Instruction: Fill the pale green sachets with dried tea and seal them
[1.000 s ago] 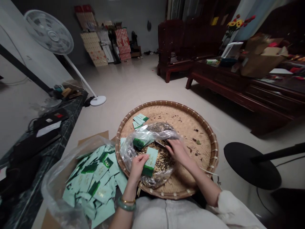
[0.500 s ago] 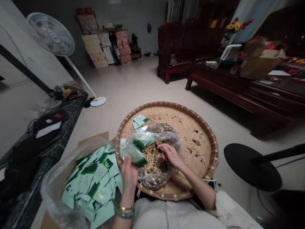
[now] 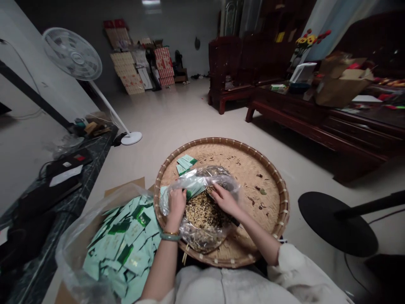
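A clear plastic bag (image 3: 232, 185) lies open on a round woven bamboo tray (image 3: 268, 169), holding a loose mix of pale and dark dried bits (image 3: 204, 211). Along the bag's far left side lean pale-green paper packets (image 3: 196, 189). My left hand (image 3: 177, 204) is in the bag's left part, fingers closed at the edge of a green packet; its grip is partly hidden. Over the mix's right side is my right hand (image 3: 224, 200), its fingers wrapped on a small dark-handled tool (image 3: 234, 221) whose working end I cannot make out. More packets (image 3: 186, 163) lie fanned on the tray.
Left of the tray, a plastic-lined carton (image 3: 126, 245) is heaped with green packets. A white fan (image 3: 131, 137) stands beyond a dark marble ledge (image 3: 95, 169). A black round base (image 3: 337, 223) is at right; a dark wooden table (image 3: 316, 126) stands behind it.
My left hand has moved slightly up from the bag's near left, and the packet it held up no longer shows raised. My right hand has shifted slightly, now palm-down over the mix.
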`<state>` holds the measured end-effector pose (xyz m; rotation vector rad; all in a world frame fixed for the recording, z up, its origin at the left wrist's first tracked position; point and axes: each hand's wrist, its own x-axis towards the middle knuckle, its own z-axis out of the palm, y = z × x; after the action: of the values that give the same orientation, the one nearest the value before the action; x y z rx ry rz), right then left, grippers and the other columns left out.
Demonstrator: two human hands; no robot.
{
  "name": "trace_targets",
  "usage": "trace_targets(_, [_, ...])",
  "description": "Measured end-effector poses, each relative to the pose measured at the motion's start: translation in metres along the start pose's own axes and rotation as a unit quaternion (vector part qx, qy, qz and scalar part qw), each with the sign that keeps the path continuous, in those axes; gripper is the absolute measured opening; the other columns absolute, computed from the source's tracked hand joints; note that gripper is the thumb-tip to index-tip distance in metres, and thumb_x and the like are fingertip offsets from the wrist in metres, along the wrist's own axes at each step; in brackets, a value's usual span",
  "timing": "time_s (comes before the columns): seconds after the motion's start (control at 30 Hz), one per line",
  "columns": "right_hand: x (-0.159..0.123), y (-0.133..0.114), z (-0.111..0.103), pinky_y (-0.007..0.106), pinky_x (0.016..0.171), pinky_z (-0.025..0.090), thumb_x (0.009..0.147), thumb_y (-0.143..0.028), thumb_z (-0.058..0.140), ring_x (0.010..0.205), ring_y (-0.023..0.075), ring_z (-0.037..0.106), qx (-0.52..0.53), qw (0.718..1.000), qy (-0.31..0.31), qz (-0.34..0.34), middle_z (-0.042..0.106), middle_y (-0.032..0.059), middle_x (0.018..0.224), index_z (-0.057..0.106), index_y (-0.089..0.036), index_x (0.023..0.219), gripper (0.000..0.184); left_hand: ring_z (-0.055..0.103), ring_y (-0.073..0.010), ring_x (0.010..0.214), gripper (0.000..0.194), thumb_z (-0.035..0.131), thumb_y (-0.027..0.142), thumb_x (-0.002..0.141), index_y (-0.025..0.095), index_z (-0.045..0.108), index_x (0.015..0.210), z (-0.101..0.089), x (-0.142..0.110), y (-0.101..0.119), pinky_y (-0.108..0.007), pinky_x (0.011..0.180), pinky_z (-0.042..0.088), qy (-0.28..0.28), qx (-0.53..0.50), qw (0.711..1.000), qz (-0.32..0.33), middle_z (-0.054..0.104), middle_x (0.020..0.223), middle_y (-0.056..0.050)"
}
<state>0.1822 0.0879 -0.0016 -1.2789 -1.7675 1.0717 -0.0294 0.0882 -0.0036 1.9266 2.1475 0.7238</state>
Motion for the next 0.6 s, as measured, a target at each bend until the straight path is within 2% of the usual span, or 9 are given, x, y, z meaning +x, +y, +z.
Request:
trace_targets(0.1, [0.017, -0.003, -0.009, 0.039, 0.104, 0.037, 0.087, -0.028, 0.043, 0.130, 0.0221, 0.040, 0.029, 0.999, 0.016, 0.012, 0.037, 0.0076, 0.145, 0.033, -0.020, 0.142, 0.056, 0.063, -0.0282, 0.073, 0.031, 0.044, 0.021, 0.083, 0.010, 0.071, 0.073, 0.000, 0.006, -0.003, -0.038, 0.075, 0.041, -0.007, 0.020, 1.000, -0.006, 0.069, 0.075, -0.020])
trace_targets(0.2, [0.024, -0.002, -0.012, 0.036, 0.096, 0.045, 0.086, -0.031, 0.046, 0.122, 0.0219, 0.047, 0.073, 0.997, 0.012, 0.027, 0.033, 0.0064, 0.148, 0.033, -0.023, 0.142, 0.058, 0.063, -0.0263, 0.070, 0.033, 0.043, 0.020, 0.084, 0.010, 0.071, 0.071, -0.004, 0.003, -0.004, -0.035, 0.072, 0.041, -0.009, 0.033, 0.999, -0.004, 0.069, 0.072, -0.019])
trace_targets(0.3, [0.022, 0.000, -0.009, 0.034, 0.081, 0.052, 0.085, -0.033, 0.048, 0.106, 0.0219, 0.057, 0.124, 0.991, -0.008, 0.055, 0.046, 0.0094, 0.138, 0.042, -0.022, 0.136, 0.053, 0.064, -0.0246, 0.076, 0.027, 0.046, 0.019, 0.083, 0.013, 0.072, 0.076, -0.007, -0.006, -0.002, -0.034, 0.076, 0.043, -0.014, 0.027, 0.999, 0.020, 0.071, 0.081, -0.016])
trace_targets(0.43, [0.017, 0.003, -0.002, 0.030, 0.066, 0.054, 0.084, -0.035, 0.047, 0.090, 0.0201, 0.061, 0.182, 0.980, -0.038, 0.068, 0.061, 0.0087, 0.115, 0.058, -0.019, 0.118, 0.039, 0.060, -0.0261, 0.101, 0.018, 0.054, 0.018, 0.080, 0.016, 0.072, 0.076, -0.003, -0.021, 0.001, -0.037, 0.090, 0.043, -0.003, 0.006, 0.997, 0.072, 0.068, 0.103, -0.014])
trace_targets(0.5, [0.016, 0.005, 0.001, 0.028, 0.062, 0.053, 0.083, -0.035, 0.048, 0.086, 0.0190, 0.061, 0.193, 0.978, -0.033, 0.073, 0.063, 0.0076, 0.109, 0.061, -0.019, 0.112, 0.035, 0.058, -0.0269, 0.104, 0.015, 0.055, 0.018, 0.080, 0.016, 0.070, 0.076, 0.002, -0.025, 0.001, -0.040, 0.091, 0.043, 0.008, 0.002, 0.996, 0.093, 0.067, 0.100, -0.013])
trace_targets(0.6, [0.015, 0.007, 0.005, 0.026, 0.058, 0.052, 0.081, -0.035, 0.052, 0.081, 0.0180, 0.062, 0.198, 0.977, -0.032, 0.070, 0.065, 0.0066, 0.100, 0.063, -0.019, 0.107, 0.032, 0.059, -0.0253, 0.095, 0.017, 0.056, 0.013, 0.079, 0.015, 0.066, 0.092, 0.008, -0.024, 0.001, -0.039, 0.085, 0.046, 0.024, 0.022, 0.996, 0.089, 0.066, 0.094, -0.011])
